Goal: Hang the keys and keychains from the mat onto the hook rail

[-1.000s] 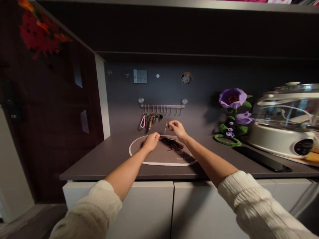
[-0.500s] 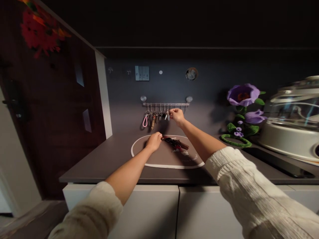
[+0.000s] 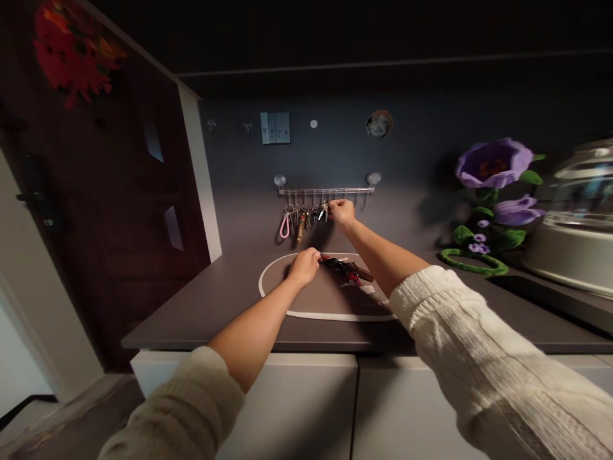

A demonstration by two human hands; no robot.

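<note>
- The right hand [image 3: 341,214] is raised in front of the wall, thumb and fingers pinched narrow on a small set of silvery keys [image 3: 324,212]
- Those keys are right at the hook rack [image 3: 330,191], just under its bar — whether their ring is over a hook, I cannot tell
- The left hand [image 3: 305,265] is lower down, over the mat [image 3: 335,315], its fingers curled together at the left end of a dark bunch of keys [image 3: 347,269]; whether it grips part of the bunch or only touches it, I cannot tell
- The bunch lies on the mat, with red and brown pieces showing among the dark ones
- On the rack's left half, other key sets already hang, among them a pink loop [image 3: 285,226] and a patterned brown fob [image 3: 301,227]
- Clear suction cups hold the bar's two ends to the wall
- The mat, brown and rounded with a pale rim, lies on the dark counter [image 3: 191,306], above white cabinet doors [image 3: 297,396]
- To the right stand purple flowers [image 3: 495,165] with a green ring base, and beyond them — partly out of view — a white appliance [image 3: 569,249] with a clear upper part
- Far left is a dark door [image 3: 96,191] with a red decoration [image 3: 71,51] on it
</note>
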